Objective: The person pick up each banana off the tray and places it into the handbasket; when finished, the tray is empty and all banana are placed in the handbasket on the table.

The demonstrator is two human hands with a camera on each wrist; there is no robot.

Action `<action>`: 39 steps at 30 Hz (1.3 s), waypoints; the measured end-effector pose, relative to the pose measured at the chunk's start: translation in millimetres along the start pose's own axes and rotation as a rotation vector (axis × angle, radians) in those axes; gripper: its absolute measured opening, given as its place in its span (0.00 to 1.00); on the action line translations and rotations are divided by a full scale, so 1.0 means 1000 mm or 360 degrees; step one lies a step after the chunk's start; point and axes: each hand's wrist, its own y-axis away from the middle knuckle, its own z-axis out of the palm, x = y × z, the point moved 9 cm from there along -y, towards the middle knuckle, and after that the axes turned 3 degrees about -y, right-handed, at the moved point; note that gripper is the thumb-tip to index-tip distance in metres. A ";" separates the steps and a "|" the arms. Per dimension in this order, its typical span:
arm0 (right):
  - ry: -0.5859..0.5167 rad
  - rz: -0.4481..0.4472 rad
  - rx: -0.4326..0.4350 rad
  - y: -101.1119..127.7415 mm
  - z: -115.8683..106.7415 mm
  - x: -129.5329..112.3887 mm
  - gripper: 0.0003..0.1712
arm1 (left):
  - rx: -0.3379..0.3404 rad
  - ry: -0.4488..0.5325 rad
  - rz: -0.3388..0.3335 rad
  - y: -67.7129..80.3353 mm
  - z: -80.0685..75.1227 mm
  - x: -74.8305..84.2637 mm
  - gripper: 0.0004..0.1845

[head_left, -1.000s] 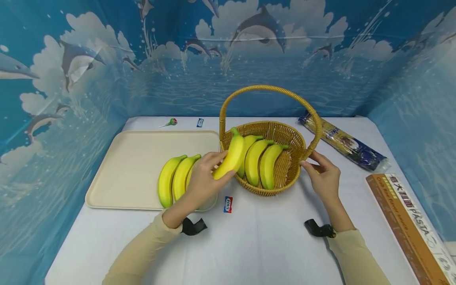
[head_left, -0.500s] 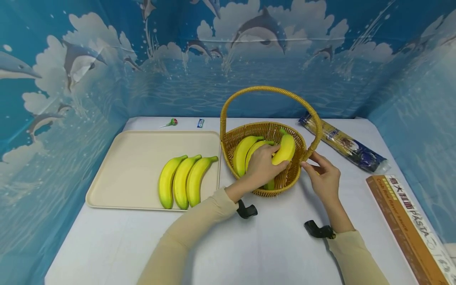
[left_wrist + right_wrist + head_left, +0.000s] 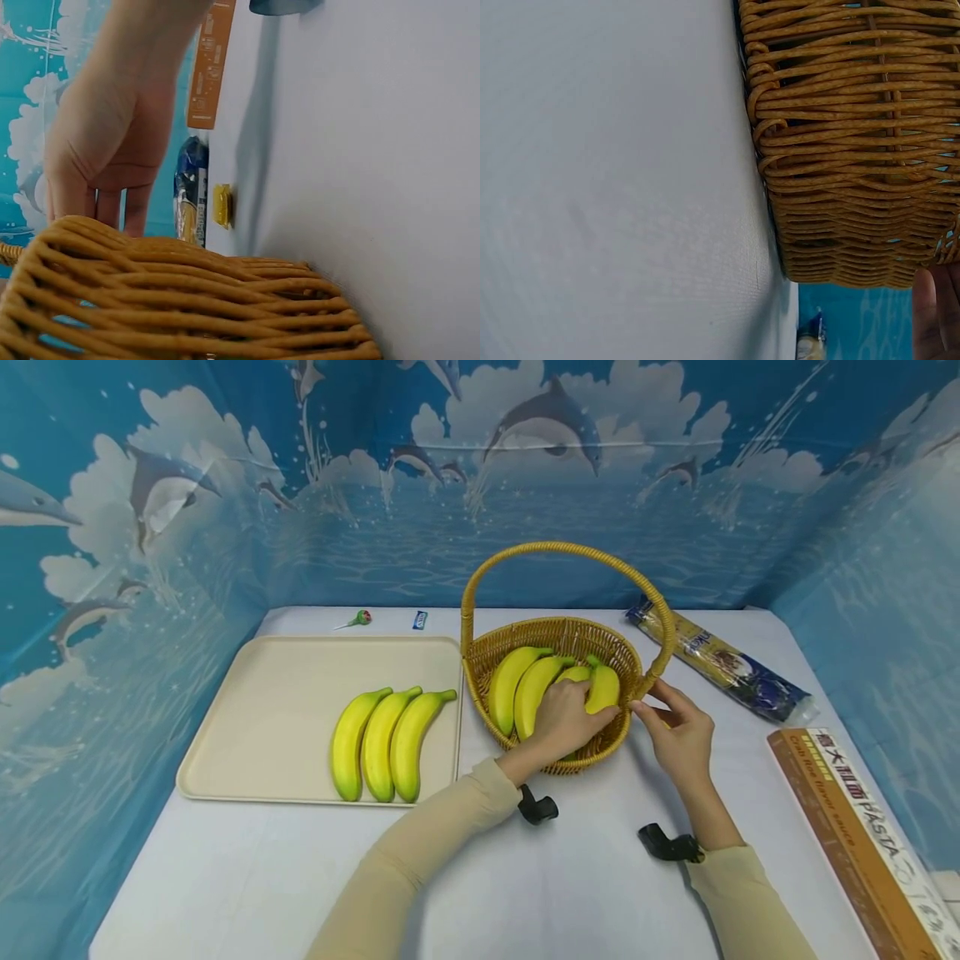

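In the head view my left hand (image 3: 564, 720) reaches down into the wicker basket (image 3: 540, 768). Its thumb and fingers grip a yellow banana (image 3: 603, 690) by the basket's right inner wall. Two more bananas lie to the left, the nearer one (image 3: 534, 692) beside the hand, while another (image 3: 574, 674) is mostly covered by the fingers. At the right rim, under the foot of the arched handle, my right hand (image 3: 681, 735) pinches the basket's edge. The left wrist view shows that right hand (image 3: 105, 142) beyond the woven wall; in the right wrist view its fingers (image 3: 928, 315) touch the basket's side.
A beige tray (image 3: 300, 647) on the left holds three bananas (image 3: 378, 747). Behind it lie a lollipop (image 3: 363, 617) and a small wrapped candy (image 3: 420, 620). To the right are a pasta bag (image 3: 723, 660) and a long pasta box (image 3: 862, 835). A yellow wrapped piece (image 3: 222, 205) sits past the basket.
My left hand has carried a banana from beside the tray rightward over the basket, then lowered it inside at the right. My right hand has stayed at the rim.
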 end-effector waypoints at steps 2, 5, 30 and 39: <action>0.0002 -0.0011 0.0001 0.000 0.000 0.000 0.24 | -0.0016 0.0058 -0.0001 0.001 -0.001 -0.002 0.19; 0.0006 -0.0015 0.0008 0.000 0.000 0.000 0.24 | -0.0035 0.0136 -0.0006 0.003 -0.005 -0.003 0.20; 0.0008 -0.0058 -0.0002 0.000 0.002 -0.002 0.24 | 0.0437 0.0342 -0.0007 0.101 -0.163 -0.094 0.29; -0.0043 -0.0074 0.0013 0.000 0.000 0.012 0.25 | 0.0882 0.0326 -0.0261 0.152 -0.213 -0.187 0.30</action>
